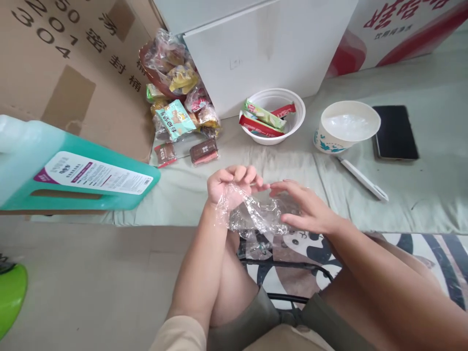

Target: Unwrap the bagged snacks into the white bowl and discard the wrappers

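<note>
Both hands are over the front edge of the cloth-covered surface, with clear crinkled plastic film (261, 214) between them. My left hand (234, 185) is palm up, its fingers loosely curled and apart. The film lies across its palm and wrist. My right hand (309, 207) has its thumb and fingers spread around the film's other side, with the thumb touching it. The fingertips of the two hands nearly meet. Whether the film is a bag, a glove or a wrapper, I cannot tell.
Beyond the hands stand a white bowl (300, 119) of wrapped snack bars and a paper bowl (331, 136). A white pen (361, 179) and a black phone (397, 131) lie right. Snack packets (177, 119) pile up left, near a green liquid jug (127, 175) and a carton (106, 97).
</note>
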`<state>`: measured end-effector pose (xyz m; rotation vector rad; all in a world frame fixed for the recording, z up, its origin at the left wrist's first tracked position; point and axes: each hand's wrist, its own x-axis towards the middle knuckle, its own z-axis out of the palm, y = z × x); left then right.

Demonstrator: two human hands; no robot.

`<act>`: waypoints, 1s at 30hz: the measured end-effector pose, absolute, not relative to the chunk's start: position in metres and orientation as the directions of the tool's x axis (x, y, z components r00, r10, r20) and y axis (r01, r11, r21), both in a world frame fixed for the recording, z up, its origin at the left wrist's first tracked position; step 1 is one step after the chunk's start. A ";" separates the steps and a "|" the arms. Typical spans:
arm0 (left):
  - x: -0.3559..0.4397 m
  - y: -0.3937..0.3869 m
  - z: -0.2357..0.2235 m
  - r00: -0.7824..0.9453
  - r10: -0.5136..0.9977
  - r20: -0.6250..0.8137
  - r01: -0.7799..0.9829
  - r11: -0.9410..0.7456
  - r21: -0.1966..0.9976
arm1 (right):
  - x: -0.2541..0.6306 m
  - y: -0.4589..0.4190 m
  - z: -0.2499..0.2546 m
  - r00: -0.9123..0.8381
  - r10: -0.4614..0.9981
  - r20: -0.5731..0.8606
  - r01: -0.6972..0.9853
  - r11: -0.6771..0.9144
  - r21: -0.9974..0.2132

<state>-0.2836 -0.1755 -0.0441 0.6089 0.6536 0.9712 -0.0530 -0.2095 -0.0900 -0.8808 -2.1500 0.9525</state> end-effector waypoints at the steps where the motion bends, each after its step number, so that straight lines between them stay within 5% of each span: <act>1: -0.283 -0.173 -0.044 0.366 0.901 -0.232 -0.537 0.408 0.738 | -0.052 -0.210 -0.090 -0.591 0.759 0.273 0.302 0.522 -0.798; 6: -0.282 -0.158 -0.050 0.210 0.935 -0.284 -0.501 0.353 0.791 | -0.047 -0.215 -0.092 -0.497 0.838 0.225 0.454 0.472 -0.756; 9: -0.281 -0.153 -0.056 0.138 0.935 -0.327 -0.465 0.352 0.812 | -0.043 -0.213 -0.086 -0.327 0.938 0.112 0.516 0.277 -0.810; 13: -0.278 -0.158 -0.061 0.072 0.953 -0.294 -0.408 0.297 0.863 | -0.031 -0.205 -0.075 -0.062 0.990 -0.126 0.371 -0.094 -0.924; 16: -0.271 -0.163 -0.063 0.177 0.935 -0.307 -0.262 0.345 0.901 | -0.025 -0.199 -0.075 -0.051 0.963 -0.266 0.182 -0.252 -0.950; 21: -0.257 -0.164 -0.063 -0.058 0.926 -0.374 -0.080 0.369 0.926 | -0.018 -0.199 -0.078 -0.089 0.953 -0.289 0.197 -0.268 -0.943; 30: -0.273 -0.154 -0.062 -0.292 0.916 -0.274 -0.193 0.224 0.955 | 0.002 -0.199 -0.071 0.188 0.964 -0.188 0.284 -0.236 -0.929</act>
